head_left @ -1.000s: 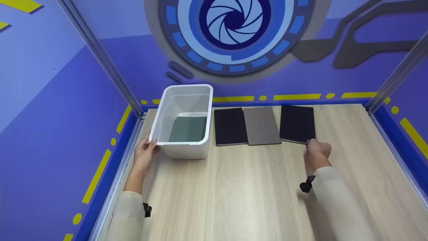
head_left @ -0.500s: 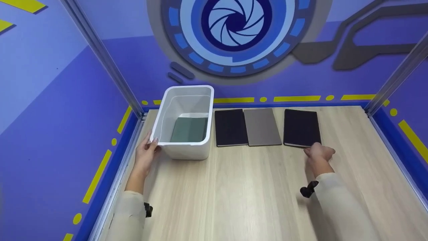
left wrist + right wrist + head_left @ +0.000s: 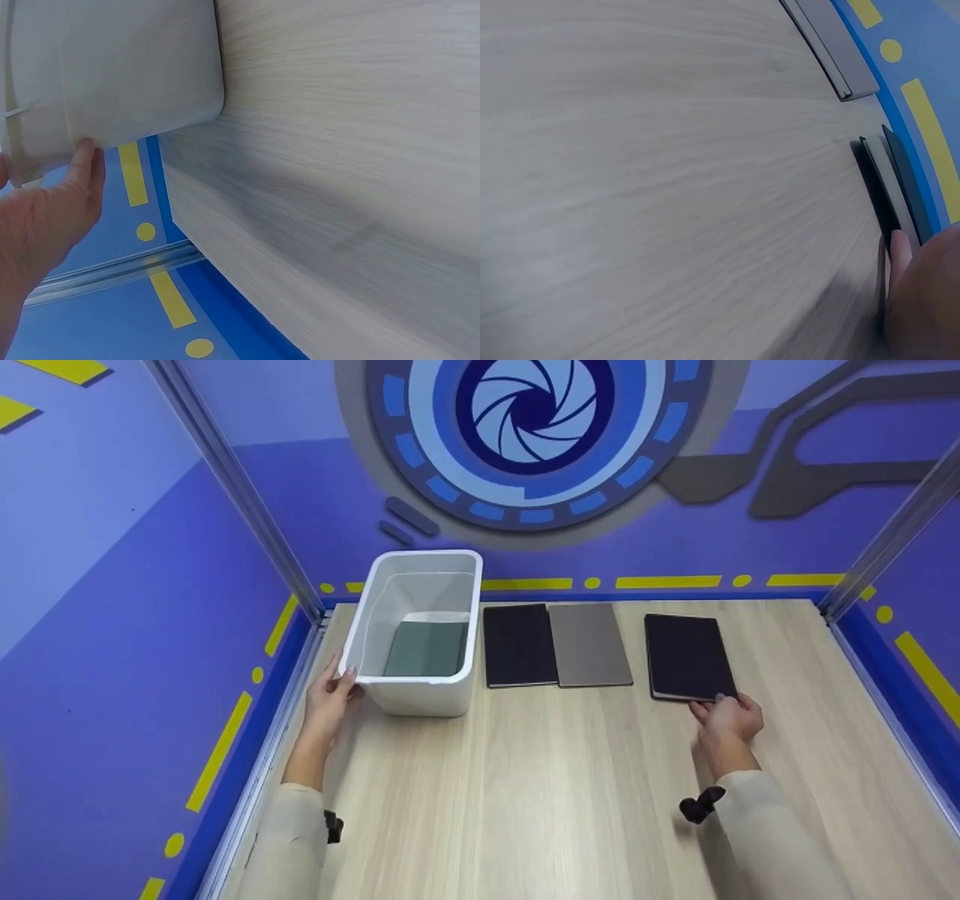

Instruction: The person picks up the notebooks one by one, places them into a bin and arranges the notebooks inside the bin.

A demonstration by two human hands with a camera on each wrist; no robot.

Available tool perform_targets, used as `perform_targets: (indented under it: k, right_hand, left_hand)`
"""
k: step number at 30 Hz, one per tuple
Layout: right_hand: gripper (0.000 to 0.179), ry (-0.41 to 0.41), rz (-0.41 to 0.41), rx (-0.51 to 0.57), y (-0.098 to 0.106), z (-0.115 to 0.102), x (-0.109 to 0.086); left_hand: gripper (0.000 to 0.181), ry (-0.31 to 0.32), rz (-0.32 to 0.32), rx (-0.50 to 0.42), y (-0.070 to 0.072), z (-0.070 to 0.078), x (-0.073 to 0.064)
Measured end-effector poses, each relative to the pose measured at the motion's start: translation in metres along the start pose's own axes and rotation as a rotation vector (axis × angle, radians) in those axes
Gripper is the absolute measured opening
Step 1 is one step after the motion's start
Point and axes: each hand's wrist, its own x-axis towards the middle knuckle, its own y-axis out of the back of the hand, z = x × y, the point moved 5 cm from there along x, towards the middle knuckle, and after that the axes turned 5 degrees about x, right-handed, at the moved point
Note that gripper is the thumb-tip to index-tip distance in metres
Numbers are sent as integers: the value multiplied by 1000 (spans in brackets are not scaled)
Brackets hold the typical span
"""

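Observation:
My left hand [image 3: 328, 711] grips a white plastic bin [image 3: 424, 699] at its near left corner, thumb over the rim. In the left wrist view, fingertips [image 3: 84, 150] lie against the bin's outer side. Flat inside the bin is a dark green notebook [image 3: 426, 649]. Over on the right, my right hand [image 3: 729, 726] pinches a black notebook [image 3: 686, 654] by its near right corner, thumb on top and other fingers partly hidden below. The right wrist view shows the page edges [image 3: 889, 176] of this black notebook, with a dark gap along its lower side.
Between bin and held notebook, another black notebook [image 3: 519, 646] and a grey-brown notebook [image 3: 591, 645] lie side by side on the wooden table [image 3: 555, 795]. A blue-purple panel [image 3: 645, 547] rises behind them, and metal posts [image 3: 247, 502] stand at the back corners.
The right hand has drawn the black notebook rightward and toward the person, widening the gap from the grey-brown notebook. The left hand stays at the bin's corner.

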Motion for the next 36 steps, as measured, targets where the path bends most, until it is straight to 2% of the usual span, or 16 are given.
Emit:
perform_targets:
  k: [7,16,21,30,36]
  right_hand:
    - [56,54,-11,-107,0,1,1]
    - [57,72,-49,-146,4,2,4]
    - [60,69,-43,-98,7,1,6]
    - [60,-34,-51,-6,15,-1,8]
    - [55,-23,-67,53,16,-5,6]
  left_hand:
    - [63,5,-1,7,1,-1,-1]
    - [61,1,11,-14,0,1,0]
    - [62,6,5,-32,-1,-1,-1]
    - [62,5,-4,-8,0,0,-1]
    - [61,8,0,-11,0,1,0]
